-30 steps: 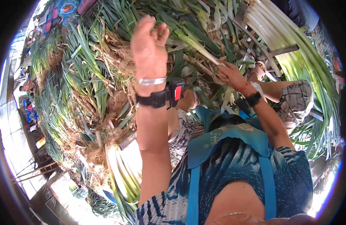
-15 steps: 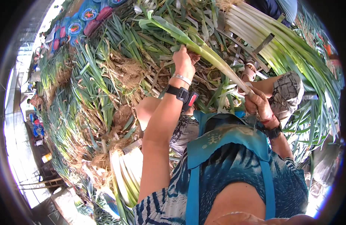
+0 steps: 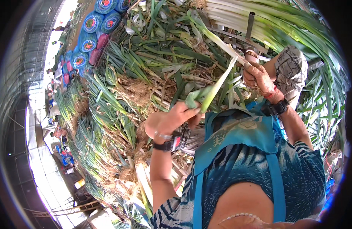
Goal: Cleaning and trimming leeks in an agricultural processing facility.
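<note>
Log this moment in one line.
left hand: holding leaf; right hand: holding leek; leaf: angled away from leek; other leeks: rowed, upper right

Blue rolled bundles (image 3: 92, 23) with multicoloured round ends lie at the far left; pinkish-red bundles (image 3: 95, 57) lie just beside them, to the right; at the near left are a small yellow object (image 3: 79, 184) and wooden poles (image 3: 81, 207).

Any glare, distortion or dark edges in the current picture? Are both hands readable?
Head view: the white strip at far left is blown out; corners go black, with bluish-purple fringing at the rim; lines on the dark structure bend. Same head view: left hand and right hand are lit and readable.
</note>
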Motion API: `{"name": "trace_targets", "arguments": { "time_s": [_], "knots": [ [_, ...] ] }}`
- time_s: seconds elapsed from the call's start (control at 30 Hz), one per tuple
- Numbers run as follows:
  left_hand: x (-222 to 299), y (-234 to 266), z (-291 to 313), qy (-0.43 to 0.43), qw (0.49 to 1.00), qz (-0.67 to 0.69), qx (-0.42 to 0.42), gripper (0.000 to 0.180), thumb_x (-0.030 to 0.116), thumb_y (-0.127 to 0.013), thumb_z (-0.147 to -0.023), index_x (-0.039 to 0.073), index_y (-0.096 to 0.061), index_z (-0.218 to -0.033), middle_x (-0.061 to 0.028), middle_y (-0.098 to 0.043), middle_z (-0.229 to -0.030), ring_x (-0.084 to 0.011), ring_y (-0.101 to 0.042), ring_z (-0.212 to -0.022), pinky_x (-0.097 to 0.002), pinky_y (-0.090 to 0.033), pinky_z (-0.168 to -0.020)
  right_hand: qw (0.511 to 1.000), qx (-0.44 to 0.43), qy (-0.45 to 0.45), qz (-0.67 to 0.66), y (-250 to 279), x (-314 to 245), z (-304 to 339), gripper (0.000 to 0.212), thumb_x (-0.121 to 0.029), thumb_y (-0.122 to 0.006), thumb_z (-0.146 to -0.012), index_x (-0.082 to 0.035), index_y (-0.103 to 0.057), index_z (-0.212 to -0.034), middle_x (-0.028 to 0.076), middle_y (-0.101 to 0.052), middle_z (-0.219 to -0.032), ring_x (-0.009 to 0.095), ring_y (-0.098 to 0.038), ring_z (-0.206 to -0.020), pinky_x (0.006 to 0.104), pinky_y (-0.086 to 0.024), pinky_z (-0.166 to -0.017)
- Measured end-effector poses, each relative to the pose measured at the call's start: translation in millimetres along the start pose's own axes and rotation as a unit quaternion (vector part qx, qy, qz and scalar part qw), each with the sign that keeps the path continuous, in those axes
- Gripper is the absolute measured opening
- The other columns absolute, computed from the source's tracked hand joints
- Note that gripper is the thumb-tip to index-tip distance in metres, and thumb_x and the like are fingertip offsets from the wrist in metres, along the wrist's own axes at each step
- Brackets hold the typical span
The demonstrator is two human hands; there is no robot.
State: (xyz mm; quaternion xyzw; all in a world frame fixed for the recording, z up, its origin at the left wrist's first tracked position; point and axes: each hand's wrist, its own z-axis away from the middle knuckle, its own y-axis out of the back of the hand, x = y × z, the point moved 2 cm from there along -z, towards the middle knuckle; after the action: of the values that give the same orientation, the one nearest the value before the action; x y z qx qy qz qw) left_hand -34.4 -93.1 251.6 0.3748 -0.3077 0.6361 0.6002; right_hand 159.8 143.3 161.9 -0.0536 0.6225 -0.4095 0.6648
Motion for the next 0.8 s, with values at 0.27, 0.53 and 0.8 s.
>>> {"name": "trace_targets", "arguments": {
  "time_s": [0.27, 0.53, 0.8],
  "knots": [
    [38, 79, -32, -0.124, 0.962, 0.067, 0.236, 0.051, 0.038, -0.055, -0.093, 0.002, -0.047, -0.129, -0.0155, -0.063, -0.109, -0.0209, -0.064, -0.086, -0.0340, -0.055, -0.074, 0.968, -0.029, 0.049, 0.246, -18, -12, 36, 0.051, -0.035, -0.056, -0.094, 0.000, -0.047, -0.130, -0.005, -0.044, -0.065, 0.005, -0.041, -0.055, 0.0217, -0.036, -0.050],
    [60, 103, -128, -0.217, 0.837, 0.473, 0.171, 0.039, 0.046, -0.042, -0.097, 0.008, -0.044, -0.089, -0.0069, -0.048, -0.070, -0.0237, -0.050, -0.069, -0.0375, -0.045, -0.065, 0.881, -0.119, 0.031, 0.457, -36, 4, 24, 0.056, -0.038, -0.053, -0.095, 0.004, -0.045, -0.131, 0.013, -0.060, -0.071, 0.016, -0.058, -0.062, 0.0315, -0.047, -0.059],
    [87, 86, -116, -0.324, 0.845, 0.398, 0.152, 0.029, 0.036, -0.052, -0.096, 0.008, -0.048, -0.088, -0.0053, -0.046, -0.072, -0.0200, -0.045, -0.064, -0.0333, -0.039, -0.059, 0.975, -0.166, -0.138, 0.048, -105, 7, -48, 0.059, -0.047, -0.052, -0.093, -0.007, -0.041, -0.134, 0.007, -0.058, -0.114, 0.013, -0.063, -0.077, 0.0264, -0.056, -0.061]
  ]
}}
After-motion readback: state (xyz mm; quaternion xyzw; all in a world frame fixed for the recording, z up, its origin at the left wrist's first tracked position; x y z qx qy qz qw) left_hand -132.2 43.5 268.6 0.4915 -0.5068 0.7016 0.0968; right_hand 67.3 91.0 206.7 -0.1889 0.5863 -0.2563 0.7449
